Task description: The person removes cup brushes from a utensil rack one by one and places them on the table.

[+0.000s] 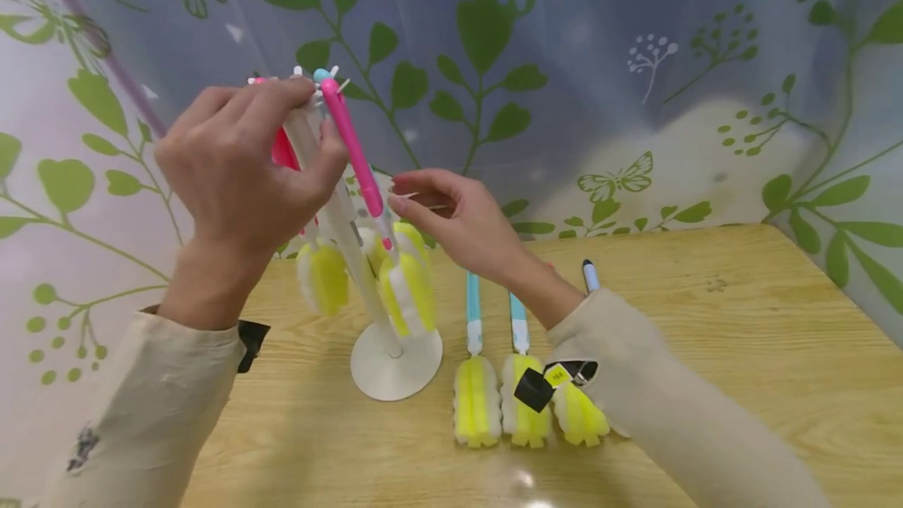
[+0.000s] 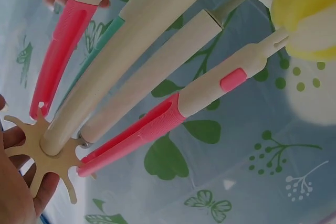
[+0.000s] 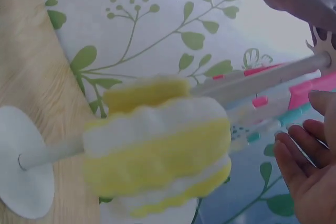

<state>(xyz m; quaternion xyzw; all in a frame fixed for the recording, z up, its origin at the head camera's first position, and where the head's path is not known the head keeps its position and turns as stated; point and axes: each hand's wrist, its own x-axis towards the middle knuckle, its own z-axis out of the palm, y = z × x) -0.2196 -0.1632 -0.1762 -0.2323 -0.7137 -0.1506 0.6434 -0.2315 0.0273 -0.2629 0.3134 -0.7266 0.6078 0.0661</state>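
Observation:
My left hand [image 1: 240, 155] grips the top of a white hanging stand [image 1: 356, 257], its fingers around the star-shaped hook piece [image 2: 37, 153]. Several sponge bottle brushes hang from the hooks, with yellow and white sponge heads [image 1: 407, 296] downward. The one nearest my right hand has a pink handle [image 1: 356, 149]. Beside that handle is my right hand [image 1: 476, 226], its fingers loosely bent and nothing between them. In the right wrist view, the fingers [image 3: 299, 153] are close to the pink and teal handles. The stand's round base [image 1: 395, 382] is at the table.
Brushes with blue handles [image 1: 473, 304] and yellow sponge heads [image 1: 476, 402] lie side by side on the wooden table [image 1: 705, 382], right of the stand. My right sleeve partly covers them. A leaf-patterned curtain [image 1: 564, 100] hangs behind the table.

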